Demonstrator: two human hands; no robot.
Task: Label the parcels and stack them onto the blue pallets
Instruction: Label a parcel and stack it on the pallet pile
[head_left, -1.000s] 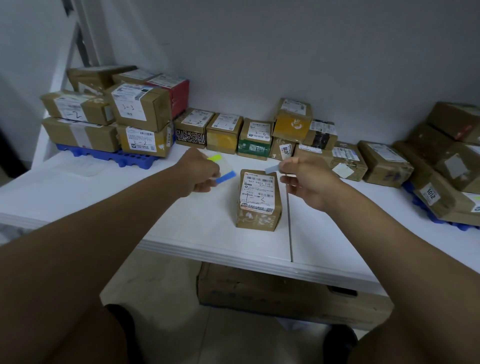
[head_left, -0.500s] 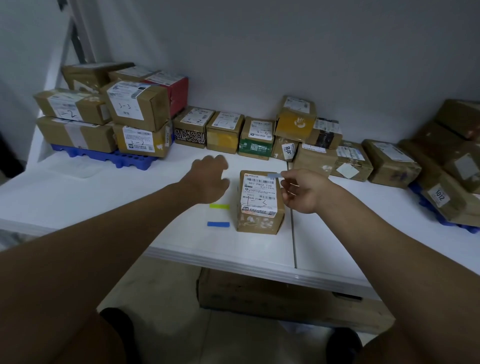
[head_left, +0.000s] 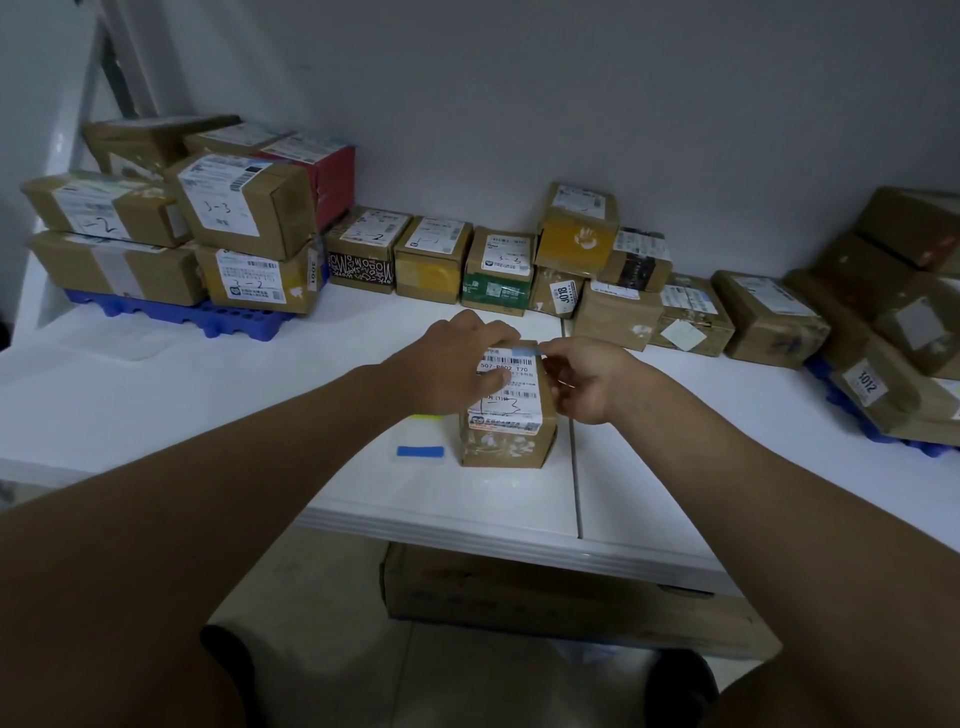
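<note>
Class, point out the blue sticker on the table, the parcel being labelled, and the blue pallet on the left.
blue sticker (head_left: 420, 451), head view, its middle.
parcel (head_left: 506, 444), head view, front face.
blue pallet (head_left: 171, 312), head view, front edge.

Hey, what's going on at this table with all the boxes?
A person is labelling a small cardboard parcel standing at the front of the white table. The left hand rests on its top while the right hand pinches a pale blue sticker at the parcel's far top edge. A blue sticker and a yellow one lie on the table to its left. More parcels line the wall, some stacked on a blue pallet at the left.
</note>
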